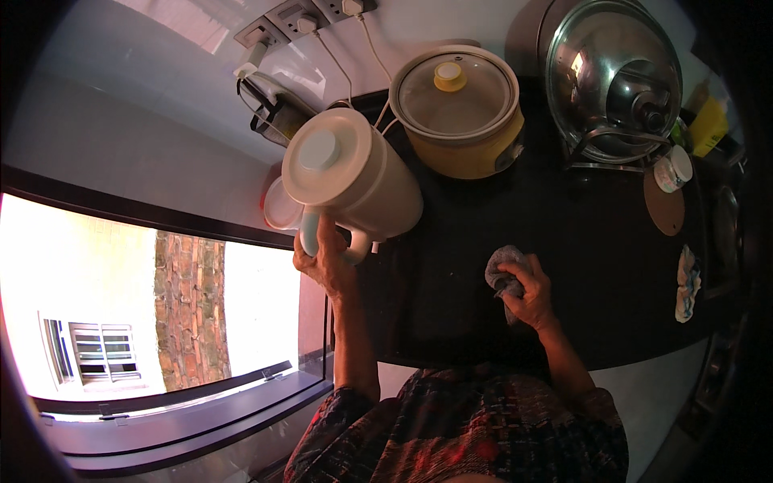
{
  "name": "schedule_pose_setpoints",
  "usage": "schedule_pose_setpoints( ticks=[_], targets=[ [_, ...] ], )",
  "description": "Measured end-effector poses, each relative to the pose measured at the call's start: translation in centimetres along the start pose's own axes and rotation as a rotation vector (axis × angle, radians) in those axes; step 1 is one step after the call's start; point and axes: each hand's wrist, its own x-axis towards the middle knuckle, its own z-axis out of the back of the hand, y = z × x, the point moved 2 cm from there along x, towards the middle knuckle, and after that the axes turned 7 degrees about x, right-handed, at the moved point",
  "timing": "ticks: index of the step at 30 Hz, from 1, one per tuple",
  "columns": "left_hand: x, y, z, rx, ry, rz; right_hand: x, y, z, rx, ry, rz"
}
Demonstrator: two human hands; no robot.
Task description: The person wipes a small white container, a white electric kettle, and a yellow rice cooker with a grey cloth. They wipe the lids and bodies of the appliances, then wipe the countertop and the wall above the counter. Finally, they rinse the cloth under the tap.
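Note:
My left hand point(326, 266) is wrapped round the handle of a cream electric kettle point(390, 193) at the left of the dark countertop point(439, 330). The kettle's round lid faces up, and it leans toward the wall on the left; whether its base touches the counter cannot be told. Bunched in my right hand point(531, 294) is a grey cloth point(501, 261), held over the middle of the counter with the fingers curled on it. Partly hidden behind the kettle is a round container point(281, 208) with a reddish rim.
A yellow electric pot point(463, 157) with a glass lid stands behind. Shiny steel lids point(592, 52) rest in a rack at the back right, near a small white jar point(678, 167) and a crumpled packet point(687, 286). Cords hang from wall sockets point(288, 18). A window point(189, 314) lies left.

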Motion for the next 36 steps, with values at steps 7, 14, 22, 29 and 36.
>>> schedule_pose_setpoints(
  ticks=[7,14,22,29,36],
  targets=[
    [-1.0,-0.6,-0.9,0.092,-0.055,-0.091,0.1,0.2,-0.1,0.005,-0.026,0.033],
    [-2.9,0.0,-0.7,0.152,-0.105,-0.023,0.0,0.1,-0.1,0.009,-0.032,0.004],
    [-2.4,-0.1,-1.1,0.100,-0.104,-0.024,-0.4,-0.3,-0.3,-0.111,0.035,0.048],
    [-2.3,0.3,-1.0,0.195,-0.042,-0.077,-0.2,-0.1,-0.2,-0.089,0.029,0.043],
    [-3.1,0.4,-0.5,0.179,-0.054,-0.125,-0.5,-0.6,-0.3,-0.084,0.012,0.059]
  ],
)
